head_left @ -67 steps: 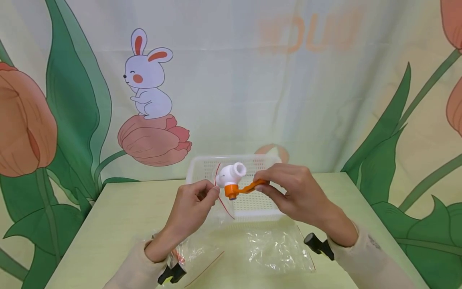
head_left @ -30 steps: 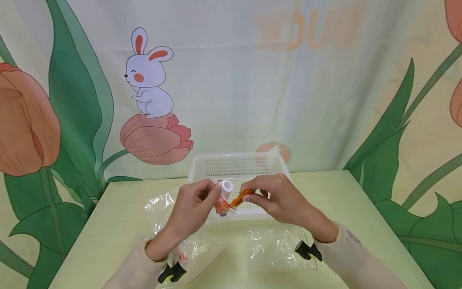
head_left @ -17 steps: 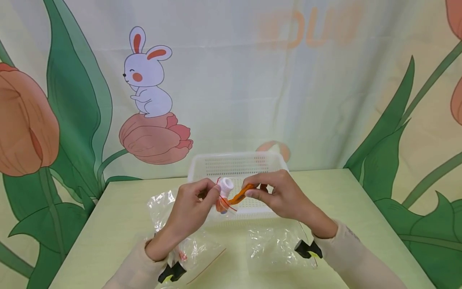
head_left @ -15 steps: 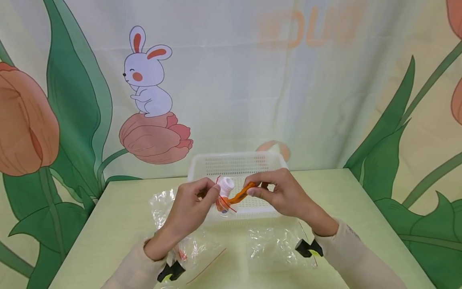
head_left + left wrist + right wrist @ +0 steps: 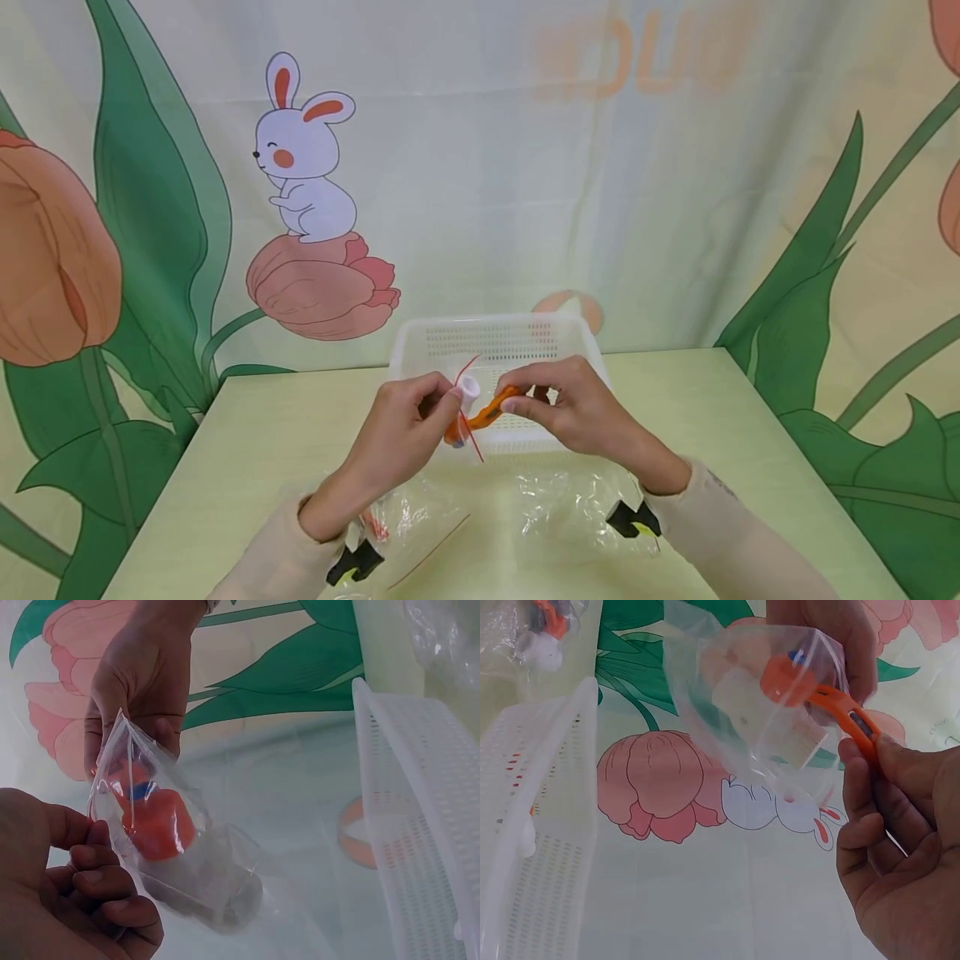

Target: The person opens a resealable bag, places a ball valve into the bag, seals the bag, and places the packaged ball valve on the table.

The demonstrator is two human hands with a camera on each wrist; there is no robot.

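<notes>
My left hand [image 5: 401, 421] pinches the edge of a clear zip bag [image 5: 195, 810] between thumb and forefinger; a red line [image 5: 471, 437] runs along its mouth. My right hand [image 5: 581, 408] grips the end of the orange lever [image 5: 491, 412] of a white plastic ball valve [image 5: 470, 387]. In the left wrist view, the valve's orange hub [image 5: 161, 825], blue centre and white body show through the plastic, inside the bag. The lever sticks out past the bag's mouth to my right fingers [image 5: 892, 761] in the right wrist view. Both hands are raised in front of the basket.
A white perforated basket [image 5: 408, 337] stands at the back of the table [image 5: 262, 450]. Two clear bags lie nearer, a left bag [image 5: 420, 517] with something red in it and a right bag [image 5: 562, 512]. Behind the table hangs a printed curtain [image 5: 480, 183].
The valve, at first held up by its lever beside the bag, has moved down and left into it. My right hand shifted left with it; my left hand has kept pinching the bag.
</notes>
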